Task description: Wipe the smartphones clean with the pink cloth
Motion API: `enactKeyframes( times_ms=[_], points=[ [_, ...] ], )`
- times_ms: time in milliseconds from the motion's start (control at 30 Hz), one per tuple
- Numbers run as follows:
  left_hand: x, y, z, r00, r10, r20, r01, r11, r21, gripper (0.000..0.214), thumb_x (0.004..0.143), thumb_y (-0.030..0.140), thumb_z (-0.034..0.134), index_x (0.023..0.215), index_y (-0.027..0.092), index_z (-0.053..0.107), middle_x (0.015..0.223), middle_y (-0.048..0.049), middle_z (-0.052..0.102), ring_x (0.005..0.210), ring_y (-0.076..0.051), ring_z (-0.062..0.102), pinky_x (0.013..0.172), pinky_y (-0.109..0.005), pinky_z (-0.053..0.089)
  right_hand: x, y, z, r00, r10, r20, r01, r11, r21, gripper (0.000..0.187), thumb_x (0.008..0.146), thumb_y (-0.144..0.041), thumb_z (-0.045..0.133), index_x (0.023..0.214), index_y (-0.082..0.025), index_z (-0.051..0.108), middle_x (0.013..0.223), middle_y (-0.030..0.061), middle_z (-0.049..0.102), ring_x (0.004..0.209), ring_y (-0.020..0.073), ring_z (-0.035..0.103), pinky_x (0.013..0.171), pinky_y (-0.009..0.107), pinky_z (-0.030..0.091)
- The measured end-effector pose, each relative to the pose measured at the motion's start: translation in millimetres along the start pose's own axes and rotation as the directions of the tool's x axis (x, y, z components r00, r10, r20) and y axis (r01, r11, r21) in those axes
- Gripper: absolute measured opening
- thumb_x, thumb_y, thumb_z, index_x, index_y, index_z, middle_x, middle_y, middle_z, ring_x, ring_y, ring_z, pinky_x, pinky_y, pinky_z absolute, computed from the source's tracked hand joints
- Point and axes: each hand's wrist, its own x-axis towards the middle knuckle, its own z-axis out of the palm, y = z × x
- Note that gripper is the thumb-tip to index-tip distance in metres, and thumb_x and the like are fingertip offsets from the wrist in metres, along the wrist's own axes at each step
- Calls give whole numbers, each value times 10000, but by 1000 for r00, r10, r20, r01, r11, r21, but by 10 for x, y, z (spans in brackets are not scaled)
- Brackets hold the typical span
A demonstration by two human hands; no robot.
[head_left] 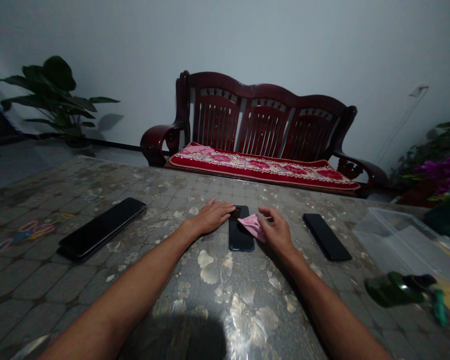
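A dark smartphone (241, 241) lies flat on the patterned table, upright in my view, between my hands. My left hand (212, 216) rests palm down, its outstretched fingertips touching the phone's upper left edge. At the phone's right side, my right hand (276, 230) pinches a small pink cloth (252, 226). One corner of the cloth reaches over the screen. The cloth hides part of the phone's right edge. Another dark phone (327, 237) lies to the right of my right hand, and a larger black flat device (104, 227) lies left of my left arm.
Colourful scissors (30, 230) lie at the far left. On the right are a clear plastic box (401, 245) and a green bottle (393, 289) on its side. Beyond the table (165, 190) stands a wooden bench (262, 120) with a red patterned runner.
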Motion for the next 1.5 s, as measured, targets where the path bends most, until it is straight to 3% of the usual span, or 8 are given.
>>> enactKeyframes(
  times_ms=[133, 233, 400, 633, 900, 1133, 1367, 1500],
  points=[
    [-4, 14, -17, 1000, -2, 0, 2, 1000, -3, 423, 1049, 327, 365, 1428, 322, 555, 1530, -42, 526, 1427, -255, 465, 1205, -541, 261, -59, -135, -93, 970, -241, 20, 242, 968, -60, 146, 918, -237, 547, 927, -221, 692, 890, 69, 690, 898, 237, 628, 830, 390, 488],
    [-10, 12, -18, 1000, 4, -7, -5, 1000, -11, 430, 1047, 330, 366, 1437, 323, 546, 1524, -49, 533, 1418, -252, 475, 1201, -532, 269, -112, -233, -145, 949, -296, 107, 307, 945, -116, 87, 916, -284, 629, 948, -229, 688, 904, 63, 699, 877, 237, 617, 828, 392, 465],
    [-10, 0, -4, 1000, -10, 13, 10, 1000, -7, 432, 1046, 323, 373, 1449, 319, 529, 1546, -42, 507, 1438, -244, 451, 1204, -525, 268, -184, -280, -174, 905, -343, 250, 394, 898, -195, 325, 834, -397, 753, 1099, -218, 693, 1020, 85, 711, 956, 273, 596, 844, 411, 434],
    [-9, 4, 3, 1000, -25, 9, 25, 1000, -5, 430, 1048, 312, 381, 1453, 310, 526, 1549, -39, 501, 1437, -242, 453, 1209, -514, 275, -234, -282, -143, 913, -300, 277, 363, 908, -209, 112, 874, -264, 687, 973, -227, 723, 966, 66, 744, 893, 249, 616, 805, 397, 421],
    [-5, -3, 2, 1000, -4, -5, 4, 1000, 4, 426, 1037, 287, 398, 1438, 320, 537, 1540, -32, 513, 1427, -239, 468, 1204, -499, 292, -234, -172, -189, 873, -334, 355, 400, 907, -130, 209, 865, -225, 653, 1060, -226, 726, 1110, 77, 760, 992, 258, 679, 847, 406, 474],
    [-7, 4, 1, 1000, -23, 4, 23, 1000, 9, 435, 1027, 267, 407, 1439, 308, 540, 1537, -33, 516, 1426, -248, 470, 1199, -503, 303, -201, -126, -150, 881, -383, 278, 422, 901, -97, 159, 917, -173, 594, 999, -220, 723, 1093, 101, 748, 998, 246, 663, 885, 416, 518],
    [0, -35, 49, 1000, -14, -1, 14, 1000, -4, 449, 1025, 257, 403, 1455, 305, 525, 1546, -36, 504, 1434, -243, 457, 1206, -522, 286, -142, -86, -322, 778, -389, 493, 449, 894, -3, 612, 611, -20, 492, 1163, -200, 686, 1116, 74, 744, 1047, 254, 663, 948, 430, 499],
    [8, -42, 60, 1000, -10, 9, 10, 1000, 2, 452, 1023, 254, 407, 1458, 303, 519, 1555, -33, 493, 1436, -251, 454, 1206, -535, 282, -120, -23, -335, 781, -402, 478, 457, 890, 3, 537, 642, -26, 498, 1111, -209, 685, 1125, 81, 735, 1065, 246, 657, 956, 416, 502]
  ],
)
